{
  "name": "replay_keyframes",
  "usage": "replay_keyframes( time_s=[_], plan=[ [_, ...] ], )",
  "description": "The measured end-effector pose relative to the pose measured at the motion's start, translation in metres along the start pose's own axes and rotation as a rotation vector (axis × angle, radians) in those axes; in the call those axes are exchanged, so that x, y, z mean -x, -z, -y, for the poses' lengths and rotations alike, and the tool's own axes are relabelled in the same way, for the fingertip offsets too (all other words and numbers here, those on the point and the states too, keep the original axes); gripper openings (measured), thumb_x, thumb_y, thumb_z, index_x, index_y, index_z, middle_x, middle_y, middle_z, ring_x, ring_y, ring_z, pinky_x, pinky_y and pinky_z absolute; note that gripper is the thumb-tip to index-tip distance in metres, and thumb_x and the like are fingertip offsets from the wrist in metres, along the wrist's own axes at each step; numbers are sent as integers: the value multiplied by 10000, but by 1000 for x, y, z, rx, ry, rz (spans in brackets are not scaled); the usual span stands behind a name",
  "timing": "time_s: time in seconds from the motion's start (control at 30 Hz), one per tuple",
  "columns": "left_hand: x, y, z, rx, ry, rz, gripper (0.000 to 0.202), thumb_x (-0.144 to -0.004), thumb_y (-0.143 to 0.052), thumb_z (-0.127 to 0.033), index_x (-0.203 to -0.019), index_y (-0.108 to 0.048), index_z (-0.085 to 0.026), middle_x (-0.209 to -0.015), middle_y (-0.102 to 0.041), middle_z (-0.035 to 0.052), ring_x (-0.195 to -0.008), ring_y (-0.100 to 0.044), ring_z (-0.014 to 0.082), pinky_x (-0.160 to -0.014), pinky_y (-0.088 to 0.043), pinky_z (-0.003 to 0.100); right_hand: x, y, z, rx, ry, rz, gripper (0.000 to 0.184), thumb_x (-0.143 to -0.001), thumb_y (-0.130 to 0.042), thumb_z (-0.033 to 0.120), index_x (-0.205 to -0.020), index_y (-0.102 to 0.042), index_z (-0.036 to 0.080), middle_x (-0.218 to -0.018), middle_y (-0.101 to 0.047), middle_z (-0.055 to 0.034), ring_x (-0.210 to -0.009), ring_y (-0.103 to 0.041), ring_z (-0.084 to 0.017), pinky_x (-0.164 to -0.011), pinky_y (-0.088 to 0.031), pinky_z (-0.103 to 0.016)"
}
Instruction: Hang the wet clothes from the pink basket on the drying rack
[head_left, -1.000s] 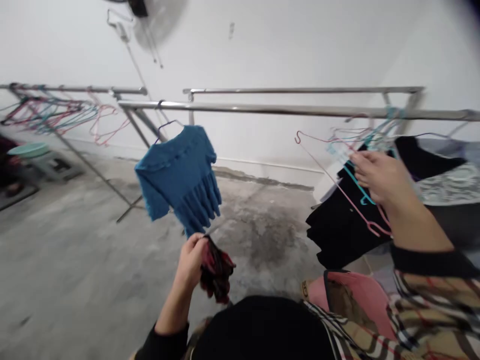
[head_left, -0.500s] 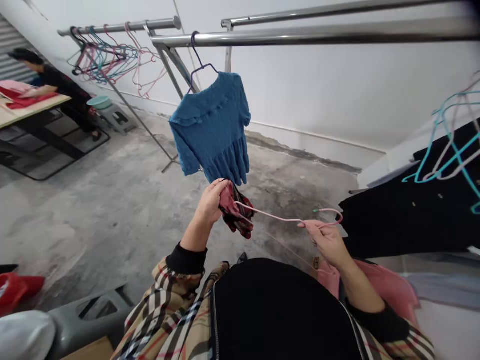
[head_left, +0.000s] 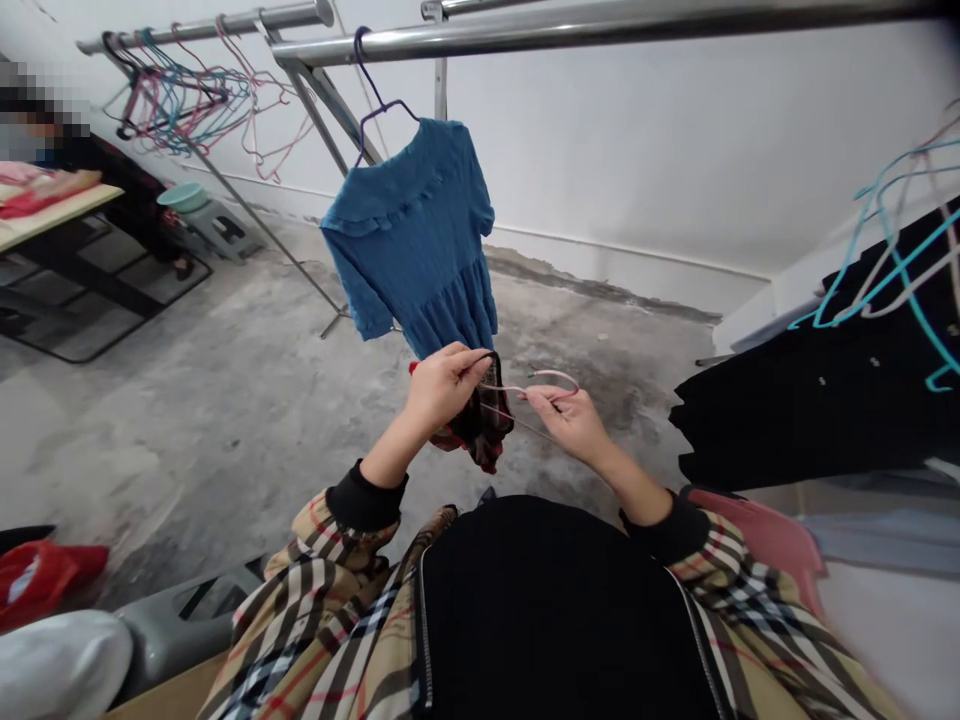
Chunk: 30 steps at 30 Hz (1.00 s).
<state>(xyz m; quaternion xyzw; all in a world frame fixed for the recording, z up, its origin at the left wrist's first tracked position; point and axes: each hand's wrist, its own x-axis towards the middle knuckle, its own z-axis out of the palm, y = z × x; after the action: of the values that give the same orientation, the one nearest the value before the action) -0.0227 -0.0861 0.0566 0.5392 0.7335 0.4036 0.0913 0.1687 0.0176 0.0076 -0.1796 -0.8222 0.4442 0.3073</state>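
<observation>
Two hands have drawn nearer each other since half a second ago: the left hand [head_left: 448, 385] pinches the black edge of a red-and-black garment [head_left: 486, 432] hanging just below it; the right hand [head_left: 566, 422] grips a pink hanger [head_left: 558, 374] by its hook. Beyond the left hand hangs a blue dress [head_left: 420, 240].

Hanger [head_left: 558, 375] (pink) held; blue garment [head_left: 420, 240] hangs
</observation>
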Motion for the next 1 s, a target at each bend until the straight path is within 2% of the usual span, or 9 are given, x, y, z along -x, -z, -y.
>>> replay_keyframes(
  time_s=[0.1, 0.23, 0.33, 0.5, 0.63, 0.87, 1.0],
  plan=[
    [-5, 12, -2, -187, -87, -3, 297, -917, -514, -371, -1016, -751, -223, -813, -663, 44, -765, -591, 149, -701, -427, 253, -7, 8, 1, -19, 10, -43, 353, -940, -470, 399, -866, -761, 213, -899, -764, -49, -857, -721, -223, -812, -569, -333],
    [-14, 27, 0, -285, -129, 7, 285, -903, -534, -385, -948, -763, -222, -815, -693, 50, -783, -593, 168, -765, -435, 287, -11, 21, -1, 21, 42, -26, 371, -931, -472, 439, -879, -760, 211, -860, -759, -49, -813, -710, -220, -783, -566, -338],
    [-18, 35, 4, -163, -73, 0, 308, -895, -537, -404, -961, -756, -199, -824, -718, 52, -763, -616, 166, -740, -450, 277, -13, 34, -4, 65, 62, 52, 376, -918, -494, 468, -870, -760, 207, -800, -746, -37, -756, -693, -199, -729, -559, -313],
    [-17, 40, 6, 84, 48, -12, 331, -882, -546, -416, -974, -745, -168, -807, -723, 31, -709, -616, 138, -699, -470, 243, -12, 62, -5, 142, 18, 199, 397, -917, -492, 509, -853, -759, 222, -717, -712, -9, -716, -669, -179, -652, -540, -270],
    [-15, 39, 0, 108, 60, 27, 319, -875, -554, -403, -970, -745, -167, -803, -724, 37, -710, -614, 137, -703, -482, 246, -10, 81, -4, 150, -5, 182, 392, -918, -486, 521, -874, -761, 246, -742, -718, -20, -765, -685, -204, -653, -552, -292],
    [-13, 36, -6, 125, 47, 91, 293, -865, -574, -393, -946, -748, -172, -833, -731, 34, -741, -630, 135, -711, -490, 234, -13, 88, 0, 160, -24, 196, 363, -885, -539, 533, -844, -758, 247, -712, -712, -15, -784, -691, -211, -660, -564, -288],
    [-11, 37, -3, 190, 93, 101, 312, -867, -569, -413, -951, -746, -171, -756, -704, 24, -649, -604, 118, -625, -484, 221, -10, 99, -2, 166, -52, 133, 352, -875, -550, 534, -824, -763, 258, -740, -727, -19, -762, -695, -218, -643, -560, -294]
  ],
)
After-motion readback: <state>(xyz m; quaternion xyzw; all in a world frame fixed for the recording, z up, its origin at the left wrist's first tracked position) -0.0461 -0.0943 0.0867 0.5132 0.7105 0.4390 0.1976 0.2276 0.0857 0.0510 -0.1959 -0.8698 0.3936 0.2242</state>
